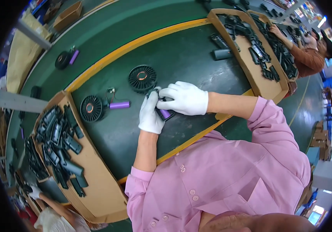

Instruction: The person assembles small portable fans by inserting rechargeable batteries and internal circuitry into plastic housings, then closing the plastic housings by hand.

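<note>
One purple-and-black part (165, 114) sits pinched in the fingers of the gloved left hand (151, 114) and right hand (185, 98). To their left, one purple cylinder (119, 104) and two black fans (91, 108) lie on a green workbench (197, 65), inside a workshop (307, 120).

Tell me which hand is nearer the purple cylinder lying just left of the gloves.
Left. The left hand is just to the right of the purple cylinder, not touching it; the right hand is farther right, beyond the left one.
</note>
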A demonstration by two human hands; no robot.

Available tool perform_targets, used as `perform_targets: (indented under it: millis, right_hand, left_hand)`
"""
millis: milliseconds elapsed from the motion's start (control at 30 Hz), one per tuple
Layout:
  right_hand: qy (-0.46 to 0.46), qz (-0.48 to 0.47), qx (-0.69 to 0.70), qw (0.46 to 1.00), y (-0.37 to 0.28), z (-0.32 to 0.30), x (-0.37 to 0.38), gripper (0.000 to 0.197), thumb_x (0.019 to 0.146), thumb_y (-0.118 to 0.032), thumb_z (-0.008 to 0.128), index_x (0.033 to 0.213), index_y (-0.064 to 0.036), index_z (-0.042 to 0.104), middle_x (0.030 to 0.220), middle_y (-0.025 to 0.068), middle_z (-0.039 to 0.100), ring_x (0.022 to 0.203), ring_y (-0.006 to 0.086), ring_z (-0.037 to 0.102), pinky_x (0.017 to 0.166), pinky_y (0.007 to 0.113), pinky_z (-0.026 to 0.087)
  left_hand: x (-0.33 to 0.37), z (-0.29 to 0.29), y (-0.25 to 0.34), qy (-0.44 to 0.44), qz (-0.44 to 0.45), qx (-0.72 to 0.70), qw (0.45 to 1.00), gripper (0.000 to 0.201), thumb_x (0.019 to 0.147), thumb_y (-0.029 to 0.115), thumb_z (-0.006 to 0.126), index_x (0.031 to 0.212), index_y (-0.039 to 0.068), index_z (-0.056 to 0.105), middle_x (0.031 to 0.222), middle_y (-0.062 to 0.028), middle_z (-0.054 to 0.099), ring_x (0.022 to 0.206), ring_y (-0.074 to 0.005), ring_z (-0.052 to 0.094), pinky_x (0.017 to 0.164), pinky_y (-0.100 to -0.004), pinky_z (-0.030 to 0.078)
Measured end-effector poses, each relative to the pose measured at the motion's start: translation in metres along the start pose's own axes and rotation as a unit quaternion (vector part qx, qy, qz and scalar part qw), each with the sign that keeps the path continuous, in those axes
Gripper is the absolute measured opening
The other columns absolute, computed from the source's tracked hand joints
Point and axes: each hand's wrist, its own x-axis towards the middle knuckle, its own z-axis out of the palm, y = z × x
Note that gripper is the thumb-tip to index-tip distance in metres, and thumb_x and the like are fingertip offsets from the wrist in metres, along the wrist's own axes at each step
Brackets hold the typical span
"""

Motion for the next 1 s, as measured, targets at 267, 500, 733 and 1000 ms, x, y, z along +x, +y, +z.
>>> perform_targets:
  millis: [267,500,733,1000]
  right_hand:
    - [-0.190,0.356,-0.252,0.879,0.128,-0.076,-0.103,0.039,0.079,-0.010,0.060,0.118,-0.0127,0.059,0.110,0.0109,0.059,0.104,0.0292,0.055,0.086,0.040,0.048]
    - [-0.301,0.351,-0.241,0.853,0.145,-0.082,-0.102,0.042,0.076,-0.016,0.062,0.117,-0.0109,0.059,0.109,0.0125,0.061,0.106,0.0303,0.055,0.089,0.040,0.047]
    - [-0.029,0.263,0.017,0.964,0.069,-0.045,-0.025,0.050,0.067,-0.024,0.071,0.110,-0.0034,0.056,0.110,0.0159,0.057,0.104,0.0318,0.054,0.091,0.037,0.045]
    - [0.129,0.424,0.504,0.742,0.018,-0.003,0.017,0.045,0.077,-0.011,0.070,0.115,-0.0023,0.048,0.098,0.0070,0.059,0.088,0.0121,0.058,0.073,0.025,0.051]
  left_hand:
    - [-0.006,0.008,0.000,-0.014,-0.008,0.001,1.000,0.027,0.094,0.028,0.056,0.109,0.006,0.054,0.093,-0.0095,0.060,0.074,-0.0198,0.058,0.066,-0.0374,0.053]
    - [-0.015,0.019,-0.006,-0.005,0.031,0.058,0.998,0.027,0.093,0.027,0.056,0.105,0.002,0.055,0.083,-0.0137,0.062,0.061,-0.0213,0.061,0.052,-0.0341,0.053]
    - [-0.006,0.005,-0.006,-0.024,-0.004,-0.031,0.999,0.026,0.094,0.027,0.056,0.106,0.004,0.055,0.098,-0.0136,0.060,0.083,-0.0236,0.060,0.067,-0.0370,0.053]
    - [-0.002,0.007,-0.005,-0.009,-0.021,-0.073,0.997,0.024,0.097,0.025,0.050,0.108,0.004,0.054,0.093,-0.0157,0.063,0.075,-0.0254,0.065,0.064,-0.0382,0.058]
